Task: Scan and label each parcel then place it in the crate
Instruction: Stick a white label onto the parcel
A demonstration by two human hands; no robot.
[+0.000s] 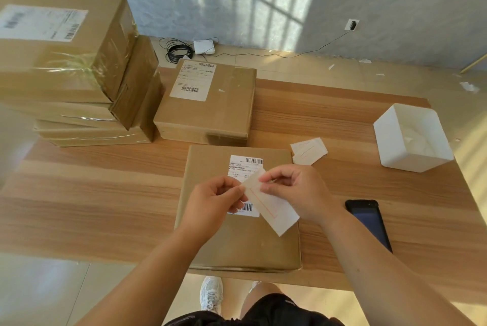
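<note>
Parcel label, a white paper sticker with a red outline (pixel 274 209), sits pinched at its far end between our left hand (pixel 210 204) and right hand (pixel 297 194), fingertips clamped on it, above the flat brown cardboard parcel (pixel 237 241) on the near wooden table (pixel 92 194); a black handheld scanner (pixel 369 223) lies right.
</note>
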